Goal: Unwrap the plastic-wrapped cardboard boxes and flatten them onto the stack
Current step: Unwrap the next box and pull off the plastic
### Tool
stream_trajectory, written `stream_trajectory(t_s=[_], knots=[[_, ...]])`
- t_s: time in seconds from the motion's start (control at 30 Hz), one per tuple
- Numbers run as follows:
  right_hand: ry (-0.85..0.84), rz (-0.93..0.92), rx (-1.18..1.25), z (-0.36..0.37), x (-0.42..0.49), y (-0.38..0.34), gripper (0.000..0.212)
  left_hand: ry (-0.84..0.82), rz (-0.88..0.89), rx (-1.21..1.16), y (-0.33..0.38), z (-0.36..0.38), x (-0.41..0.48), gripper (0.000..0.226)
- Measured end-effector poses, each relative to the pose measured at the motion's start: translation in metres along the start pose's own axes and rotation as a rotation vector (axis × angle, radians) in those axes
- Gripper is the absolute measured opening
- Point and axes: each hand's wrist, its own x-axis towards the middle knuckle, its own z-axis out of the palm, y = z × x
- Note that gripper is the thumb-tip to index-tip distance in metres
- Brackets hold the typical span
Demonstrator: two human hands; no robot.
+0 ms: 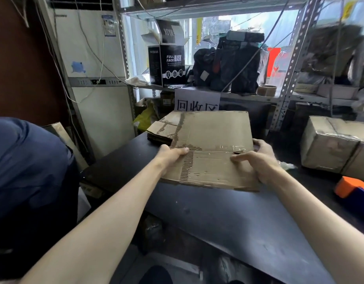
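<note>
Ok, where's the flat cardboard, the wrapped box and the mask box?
flat cardboard (213, 136): head view, middle of its top face.
wrapped box (328, 147): head view, its near side.
mask box (174, 66): head view, its printed front.

I see an open black mask box (168, 64) on the metal shelf (292, 62), beside dark wrapped bundles (238, 66) and a roll of tape (267, 90). A white paper sign (197, 99) hangs below. A white cabinet (99, 111) stands left. An orange-and-blue object (353, 188) lies on the black table (248, 222), far right.

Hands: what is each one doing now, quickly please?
Left hand: grips the flattened cardboard at its left edge.
Right hand: grips the same cardboard's right edge.
</note>
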Motion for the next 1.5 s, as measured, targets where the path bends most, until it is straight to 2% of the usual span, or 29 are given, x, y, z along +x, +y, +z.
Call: stream_trajectory(t_s=[0.03,0.13,0.17,0.23,0.3,0.37,0.43,0.5,0.57,0.7,0.8,0.93,1.07,1.13,1.17,1.23,1.27,1.33,1.43,1.5], knots=[[0.035,0.004,0.034,0.004,0.006,0.001,0.083,-0.044,-0.014,0.033,0.000,-0.004,0.006,0.059],[0.125,-0.010,0.059,0.023,0.035,0.000,0.076,-0.198,-0.086,0.063,-0.001,-0.019,0.033,0.086],[0.125,-0.018,0.064,0.030,0.047,-0.001,0.074,-0.200,-0.083,0.053,-0.001,-0.024,0.043,0.094],[0.037,-0.020,0.100,0.052,0.077,-0.001,0.074,-0.078,-0.021,0.021,-0.001,-0.034,0.072,0.091],[-0.122,0.036,0.202,0.075,0.106,0.001,0.089,0.087,0.073,0.020,0.003,-0.043,0.109,0.083],[-0.216,0.078,0.241,0.098,0.129,0.005,0.102,0.148,0.136,0.025,0.006,-0.052,0.146,0.082],[-0.192,0.061,0.227,0.119,0.154,0.012,0.102,0.152,0.181,0.093,0.012,-0.060,0.174,0.081],[-0.150,0.035,0.209,0.141,0.176,0.018,0.095,0.153,0.201,0.197,0.020,-0.065,0.200,0.092],[-0.115,0.003,0.209,0.164,0.194,0.026,0.086,0.226,0.216,0.219,0.024,-0.070,0.229,0.097],[-0.066,-0.072,0.158,0.200,0.208,0.045,0.070,0.457,0.272,0.375,0.016,-0.071,0.271,0.064],[-0.073,-0.050,0.044,0.206,0.219,0.058,0.061,0.484,0.271,0.479,0.003,-0.069,0.282,0.051],[-0.114,-0.094,-0.162,0.207,0.227,0.061,0.061,0.443,0.227,0.632,-0.005,-0.068,0.288,0.046],[-0.069,-0.114,-0.430,0.212,0.222,0.050,0.060,0.390,0.339,0.837,-0.016,-0.067,0.288,0.033],[0.010,-0.287,-0.709,0.214,0.217,0.048,0.058,0.265,0.408,0.942,-0.015,-0.062,0.282,0.027],[-0.002,-0.413,-0.788,0.215,0.213,0.051,0.048,0.192,0.425,0.990,-0.013,-0.057,0.279,0.027],[-0.127,-0.535,-0.839,0.216,0.204,0.054,0.019,0.059,0.458,1.054,-0.007,-0.046,0.269,0.037],[-0.166,-0.571,-0.865,0.215,0.200,0.055,0.014,-0.005,0.465,1.068,-0.004,-0.038,0.262,0.044],[-0.215,-0.596,-0.923,0.213,0.198,0.051,0.018,-0.090,0.495,1.101,0.001,-0.019,0.250,0.044],[-0.442,-0.464,-0.973,0.202,0.200,0.036,0.023,-0.123,0.515,1.145,0.003,0.012,0.238,0.028],[-0.525,-0.393,-1.017,0.184,0.197,0.031,0.021,-0.142,0.460,1.145,0.009,0.027,0.230,0.027]])
